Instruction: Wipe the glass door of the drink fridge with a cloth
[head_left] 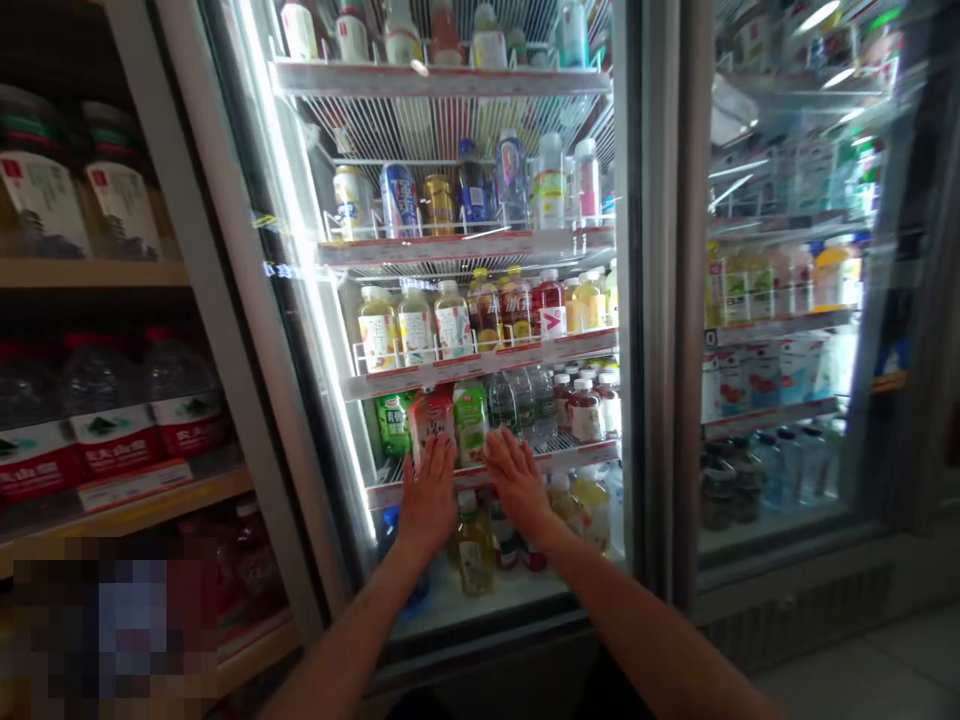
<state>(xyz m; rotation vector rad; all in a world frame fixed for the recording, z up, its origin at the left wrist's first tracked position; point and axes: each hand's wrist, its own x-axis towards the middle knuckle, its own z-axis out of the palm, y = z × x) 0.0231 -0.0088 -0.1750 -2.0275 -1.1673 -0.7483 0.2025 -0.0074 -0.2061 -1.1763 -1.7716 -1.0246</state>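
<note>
My left hand (431,495) is raised in front of the red carton (433,415) on a lower fridge shelf. Its fingers are stretched upward over the carton's lower part; whether they touch it I cannot tell. Right of it, my right hand (516,480) has its fingers extended and leaning left, near the edge of a light green carton (471,420) and the clear bottles (523,400). Nothing shows in either hand. A darker green carton (394,425) stands left of the red one. Both hands are at the height of the shelf's front rail (555,458).
Shelves above hold juice bottles (454,325) and cans (400,200). More bottles (474,555) stand at the fridge bottom. A bright light strip (289,190) runs along the left frame. Left are wooden shelves (150,500) with bottled water (101,400); right is another glass-fronted fridge (776,400).
</note>
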